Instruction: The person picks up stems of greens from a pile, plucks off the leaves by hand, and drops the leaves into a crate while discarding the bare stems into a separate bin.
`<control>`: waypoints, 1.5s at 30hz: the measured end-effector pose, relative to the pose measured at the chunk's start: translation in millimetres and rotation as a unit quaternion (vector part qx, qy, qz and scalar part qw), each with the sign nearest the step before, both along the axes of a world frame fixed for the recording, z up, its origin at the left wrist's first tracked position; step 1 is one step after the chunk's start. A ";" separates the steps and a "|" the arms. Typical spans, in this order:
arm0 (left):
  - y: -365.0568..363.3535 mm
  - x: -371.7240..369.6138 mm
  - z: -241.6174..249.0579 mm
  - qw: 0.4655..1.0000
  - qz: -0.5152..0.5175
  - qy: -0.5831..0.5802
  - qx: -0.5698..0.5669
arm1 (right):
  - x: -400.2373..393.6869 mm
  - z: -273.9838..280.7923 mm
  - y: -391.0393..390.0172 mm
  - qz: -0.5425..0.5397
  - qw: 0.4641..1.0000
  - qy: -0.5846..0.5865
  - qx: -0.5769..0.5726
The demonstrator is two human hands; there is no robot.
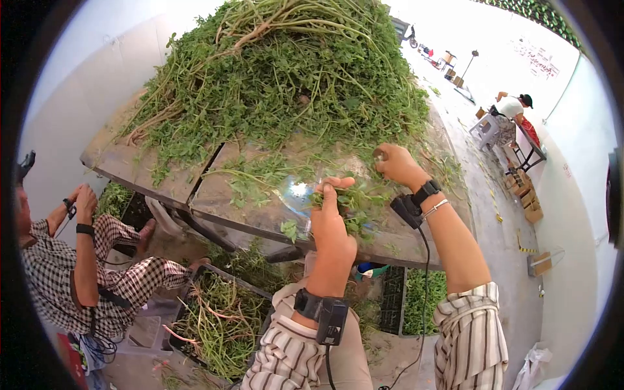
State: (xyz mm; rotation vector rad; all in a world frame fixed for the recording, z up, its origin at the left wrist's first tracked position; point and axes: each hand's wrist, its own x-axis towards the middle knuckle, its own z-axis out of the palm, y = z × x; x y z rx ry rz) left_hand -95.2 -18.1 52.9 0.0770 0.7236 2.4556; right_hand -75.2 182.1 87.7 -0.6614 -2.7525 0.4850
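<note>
My left hand (333, 224) is closed around a small bunch of leafy green stems (357, 211), whose leaves hang out to the right of the fingers. To the right and a little farther off, my right hand (398, 166) is curled with its fingertips pinched together; what lies between them is too small to make out. Both hands are over the near part of a worn table (214, 195). A large heap of leafy greens (292, 91) covers the table's far part. Loose sprigs (250, 182) lie on the tabletop left of my hands.
Below the table stand a crate of cut stems (221, 325) and a dark crate of greens (422, 302). A person in checked clothes (97, 260) sits at the left. Another person (510, 117) works at the far right near cardboard boxes (523, 192). Cables hang from my wrists.
</note>
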 end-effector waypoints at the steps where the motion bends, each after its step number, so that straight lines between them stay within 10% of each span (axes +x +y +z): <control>1: -0.5 -1.1 -1.7 0.999 -0.013 -0.026 0.031 | -1.6 -5.1 0.6 -0.001 0.999 -0.024 0.021; 6: -1.9 -1.4 -6.9 0.996 -0.013 -0.070 0.055 | -0.5 2.5 -1.5 -0.014 0.999 -0.011 0.040; 12: -1.5 -2.2 -3.5 0.988 -0.021 -0.122 0.092 | 8.8 31.5 -12.0 -0.064 0.933 0.222 -0.276; 26: -2.5 7.4 3.4 0.997 -0.071 -0.029 -0.016 | 55.9 46.3 -92.8 0.106 0.923 0.013 -0.370; 36: 7.5 2.9 -8.7 0.997 -0.025 -0.048 0.060 | 54.1 0.3 12.4 -0.030 0.975 0.012 -0.219; 42: 0.2 3.8 -5.6 0.997 -0.045 -0.064 0.014 | 34.3 -28.9 24.6 0.069 0.988 -0.063 0.126; 45: -1.9 2.3 -5.6 0.998 -0.034 -0.052 -0.002 | 30.8 -16.6 25.0 0.038 0.999 -0.015 0.026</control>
